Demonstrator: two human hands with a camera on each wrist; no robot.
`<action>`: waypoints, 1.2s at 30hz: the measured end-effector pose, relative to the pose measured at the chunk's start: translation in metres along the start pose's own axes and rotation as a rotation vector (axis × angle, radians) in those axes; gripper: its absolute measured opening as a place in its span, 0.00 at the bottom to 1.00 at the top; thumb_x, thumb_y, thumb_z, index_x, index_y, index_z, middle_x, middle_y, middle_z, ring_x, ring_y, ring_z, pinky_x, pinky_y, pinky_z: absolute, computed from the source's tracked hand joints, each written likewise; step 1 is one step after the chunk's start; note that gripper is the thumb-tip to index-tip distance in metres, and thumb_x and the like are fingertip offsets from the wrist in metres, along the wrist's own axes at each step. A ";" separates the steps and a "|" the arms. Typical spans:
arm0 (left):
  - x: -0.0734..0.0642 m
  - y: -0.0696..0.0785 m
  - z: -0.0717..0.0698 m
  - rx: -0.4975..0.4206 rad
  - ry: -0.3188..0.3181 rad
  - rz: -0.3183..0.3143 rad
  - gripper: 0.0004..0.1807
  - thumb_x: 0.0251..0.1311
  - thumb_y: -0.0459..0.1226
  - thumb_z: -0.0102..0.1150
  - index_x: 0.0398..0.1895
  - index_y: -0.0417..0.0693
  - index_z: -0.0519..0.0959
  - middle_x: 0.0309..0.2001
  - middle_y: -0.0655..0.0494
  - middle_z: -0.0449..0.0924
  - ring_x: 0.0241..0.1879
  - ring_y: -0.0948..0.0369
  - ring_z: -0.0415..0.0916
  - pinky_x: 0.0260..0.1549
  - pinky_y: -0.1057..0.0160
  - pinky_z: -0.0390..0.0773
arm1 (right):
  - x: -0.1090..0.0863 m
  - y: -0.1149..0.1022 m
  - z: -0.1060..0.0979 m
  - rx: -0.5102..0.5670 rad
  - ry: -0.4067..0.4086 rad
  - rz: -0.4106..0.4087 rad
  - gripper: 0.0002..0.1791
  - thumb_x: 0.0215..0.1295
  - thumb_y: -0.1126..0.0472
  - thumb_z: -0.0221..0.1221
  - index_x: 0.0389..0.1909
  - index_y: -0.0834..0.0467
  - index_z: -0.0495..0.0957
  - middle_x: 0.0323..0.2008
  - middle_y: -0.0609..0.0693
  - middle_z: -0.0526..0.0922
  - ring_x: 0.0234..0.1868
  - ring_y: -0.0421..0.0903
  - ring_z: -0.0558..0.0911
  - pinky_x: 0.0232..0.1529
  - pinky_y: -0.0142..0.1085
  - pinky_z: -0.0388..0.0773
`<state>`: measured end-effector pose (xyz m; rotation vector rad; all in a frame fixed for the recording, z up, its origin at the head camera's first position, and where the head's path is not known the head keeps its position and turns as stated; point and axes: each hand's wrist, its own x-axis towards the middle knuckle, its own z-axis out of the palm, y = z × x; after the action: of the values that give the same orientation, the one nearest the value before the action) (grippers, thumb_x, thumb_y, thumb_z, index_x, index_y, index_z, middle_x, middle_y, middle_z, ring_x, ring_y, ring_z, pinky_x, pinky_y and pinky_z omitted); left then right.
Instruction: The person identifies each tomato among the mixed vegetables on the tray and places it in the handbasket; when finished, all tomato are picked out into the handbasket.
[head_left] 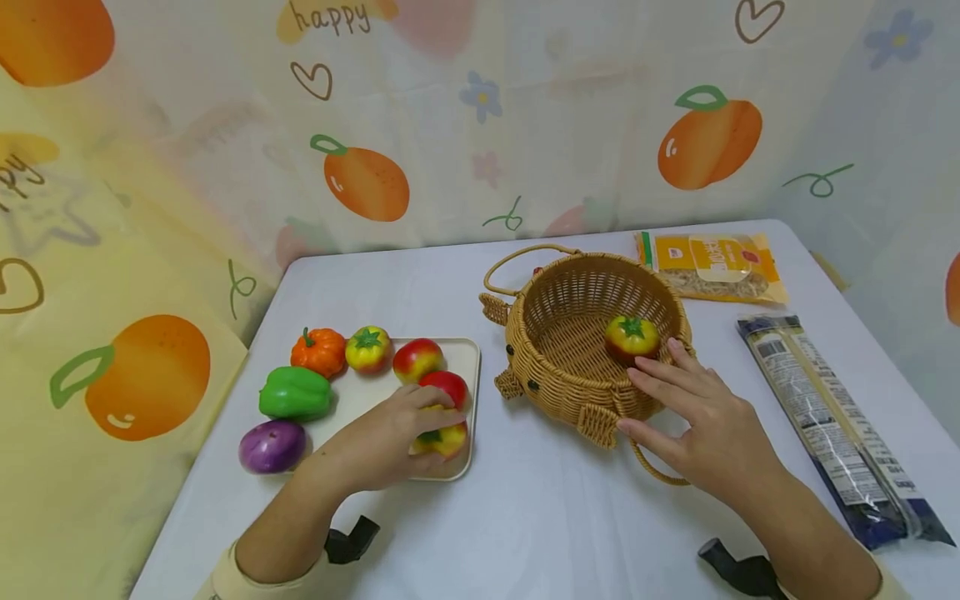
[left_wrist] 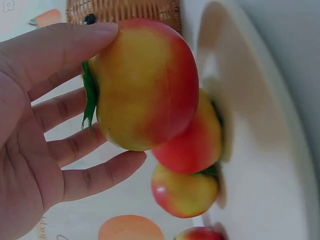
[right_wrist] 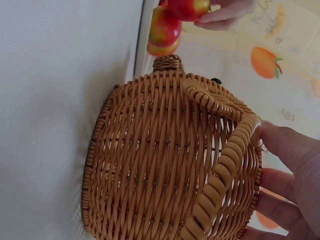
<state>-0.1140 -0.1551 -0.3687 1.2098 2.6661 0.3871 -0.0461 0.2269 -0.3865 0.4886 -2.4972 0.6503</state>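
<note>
My left hand [head_left: 401, 437] grips a red-and-yellow toy fruit with a green leafy top [left_wrist: 147, 85], thumb on one side and fingers curled on the other. It is held just above the front right part of a cream tray [head_left: 474, 367]. Next to it on the tray are a red toy fruit [head_left: 444, 385], another one [head_left: 417, 360] behind, and a yellow one [head_left: 368, 349]. My right hand [head_left: 705, 417] rests spread on the near right rim of a wicker basket [head_left: 562, 383], its thumb by the looped handle [right_wrist: 220, 180]. Inside the basket sits a similar toy fruit [head_left: 632, 338].
A toy pumpkin [head_left: 318, 352], green bell pepper [head_left: 296, 393] and purple eggplant [head_left: 272, 447] lie along the tray's left side. Behind the basket at right is a yellow food packet [head_left: 716, 267]. A long dark-ended packet [head_left: 840, 425] lies along the table's right side.
</note>
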 end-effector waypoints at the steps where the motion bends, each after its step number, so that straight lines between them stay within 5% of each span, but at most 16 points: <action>1: 0.000 0.001 -0.002 0.002 0.006 0.003 0.25 0.58 0.41 0.74 0.60 0.56 0.84 0.56 0.56 0.78 0.60 0.55 0.72 0.60 0.54 0.79 | 0.000 0.000 0.000 0.001 -0.006 0.005 0.43 0.62 0.23 0.51 0.55 0.55 0.86 0.58 0.50 0.86 0.70 0.60 0.74 0.54 0.71 0.74; 10: 0.010 0.005 -0.023 0.042 0.055 0.053 0.25 0.57 0.39 0.74 0.60 0.53 0.83 0.57 0.55 0.78 0.60 0.54 0.74 0.61 0.53 0.79 | 0.000 0.001 0.000 -0.011 -0.016 0.013 0.33 0.49 0.43 0.77 0.55 0.55 0.86 0.58 0.50 0.86 0.71 0.59 0.73 0.57 0.69 0.74; 13: 0.017 0.007 -0.032 0.069 0.084 0.076 0.24 0.58 0.39 0.74 0.59 0.52 0.84 0.56 0.54 0.79 0.59 0.53 0.74 0.62 0.52 0.77 | 0.000 0.002 0.000 -0.010 -0.012 0.010 0.34 0.50 0.41 0.76 0.55 0.55 0.86 0.58 0.50 0.86 0.71 0.60 0.73 0.57 0.69 0.74; 19: 0.034 0.011 -0.050 0.070 0.112 0.103 0.24 0.59 0.40 0.74 0.60 0.53 0.84 0.57 0.54 0.79 0.60 0.52 0.74 0.63 0.48 0.74 | -0.001 0.001 0.000 -0.011 -0.025 0.023 0.41 0.61 0.25 0.56 0.56 0.54 0.86 0.59 0.50 0.85 0.71 0.60 0.73 0.57 0.69 0.74; 26: 0.056 0.016 -0.067 0.047 0.136 0.163 0.24 0.58 0.38 0.73 0.60 0.50 0.83 0.57 0.52 0.78 0.58 0.51 0.73 0.57 0.54 0.78 | -0.002 -0.002 -0.003 -0.035 -0.059 0.044 0.34 0.53 0.40 0.74 0.57 0.54 0.85 0.59 0.52 0.85 0.72 0.59 0.71 0.56 0.69 0.74; 36: 0.089 0.022 -0.088 0.008 0.163 0.211 0.27 0.62 0.39 0.71 0.65 0.49 0.80 0.61 0.52 0.77 0.63 0.53 0.70 0.62 0.56 0.75 | 0.001 -0.003 -0.003 -0.052 -0.060 0.037 0.36 0.42 0.51 0.80 0.57 0.55 0.85 0.59 0.52 0.85 0.72 0.58 0.72 0.56 0.67 0.76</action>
<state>-0.1804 -0.0878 -0.2838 1.5304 2.6813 0.5290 -0.0440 0.2260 -0.3825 0.4500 -2.5778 0.5916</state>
